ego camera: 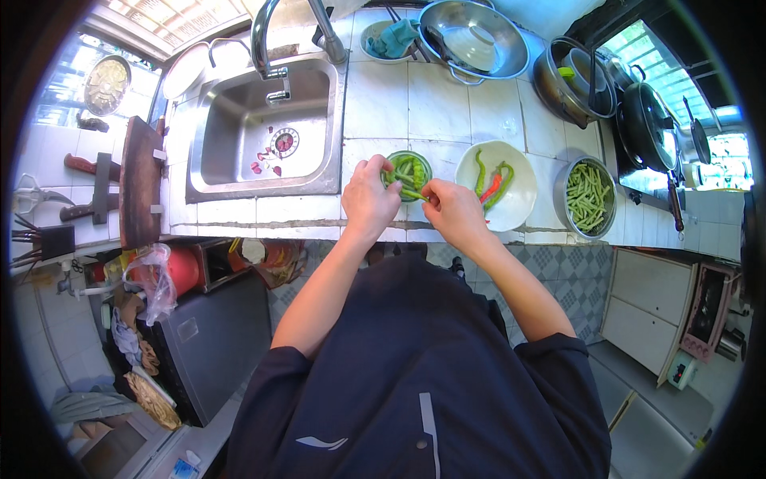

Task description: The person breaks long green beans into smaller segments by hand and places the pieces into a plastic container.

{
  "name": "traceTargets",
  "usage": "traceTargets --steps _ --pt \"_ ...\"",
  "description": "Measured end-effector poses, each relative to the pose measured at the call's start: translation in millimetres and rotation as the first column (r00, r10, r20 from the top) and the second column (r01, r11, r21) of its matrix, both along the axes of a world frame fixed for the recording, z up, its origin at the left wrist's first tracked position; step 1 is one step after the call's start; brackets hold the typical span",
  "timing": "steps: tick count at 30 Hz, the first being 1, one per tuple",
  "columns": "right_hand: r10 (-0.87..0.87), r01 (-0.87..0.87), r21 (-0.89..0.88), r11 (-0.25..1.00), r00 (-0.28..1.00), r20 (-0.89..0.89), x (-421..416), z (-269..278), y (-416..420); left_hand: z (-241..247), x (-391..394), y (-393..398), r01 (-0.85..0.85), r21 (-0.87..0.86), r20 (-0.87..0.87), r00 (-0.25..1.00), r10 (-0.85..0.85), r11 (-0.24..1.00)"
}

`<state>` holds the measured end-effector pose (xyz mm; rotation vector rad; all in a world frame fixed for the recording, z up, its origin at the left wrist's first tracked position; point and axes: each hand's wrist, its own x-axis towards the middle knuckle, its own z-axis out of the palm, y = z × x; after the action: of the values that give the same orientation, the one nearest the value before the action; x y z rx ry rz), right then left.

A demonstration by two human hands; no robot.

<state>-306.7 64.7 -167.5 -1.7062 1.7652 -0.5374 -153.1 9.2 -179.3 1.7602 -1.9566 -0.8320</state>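
Observation:
Between my two hands, over the near rim of a glass bowl [429, 164] holding green peppers, is a green pepper [413, 194]. My left hand [372, 194] grips its left end, with the fingers over the bowl's left side. The fingertips of my right hand [453, 209] pinch its right end. Just right of the bowl, a white plate [520, 206] carries a few whole green peppers [506, 179] and a red pepper [492, 187]. Farther right, a round metal bowl [561, 206] is full of cut green beans [586, 194].
A steel sink [239, 149] with reddish scraps around its drain lies left, under a faucet [261, 42]. A large metal basin [514, 51], a bowl with a teal cloth [398, 39] and a pot [547, 78] stand behind. A wooden cutting board [139, 185] stands far left; a lidded pan [649, 129] is right.

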Motion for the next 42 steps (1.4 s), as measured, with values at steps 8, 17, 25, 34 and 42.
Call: traceTargets --steps 8,17,25,34,42 --pt "0.028 -0.034 -0.161 0.986 0.999 -0.044 0.8 -10.9 5.6 -2.2 3.4 -0.9 0.047 0.013 -0.002 0.999 -0.047 0.999" --pt "-0.228 0.293 -0.229 0.928 0.935 0.271 15.5 -15.4 19.7 7.5 8.2 4.9 0.118 0.066 -0.168 0.98 -0.105 0.991" --pt "-0.326 0.408 -0.161 0.899 0.867 0.377 -1.6 1.0 36.7 3.7 17.5 5.1 0.09 -0.029 -0.194 0.976 -0.094 0.996" --pt "-0.534 0.556 -0.304 0.774 0.83 0.158 -81.4 -26.0 75.8 3.8 18.8 3.7 0.096 -0.023 -0.189 0.977 -0.099 0.995" --pt "-0.468 0.348 -0.317 0.882 0.725 -0.506 -103.6 -69.8 55.3 4.1 15.5 8.9 0.206 -0.138 -0.043 0.976 -0.214 0.969"
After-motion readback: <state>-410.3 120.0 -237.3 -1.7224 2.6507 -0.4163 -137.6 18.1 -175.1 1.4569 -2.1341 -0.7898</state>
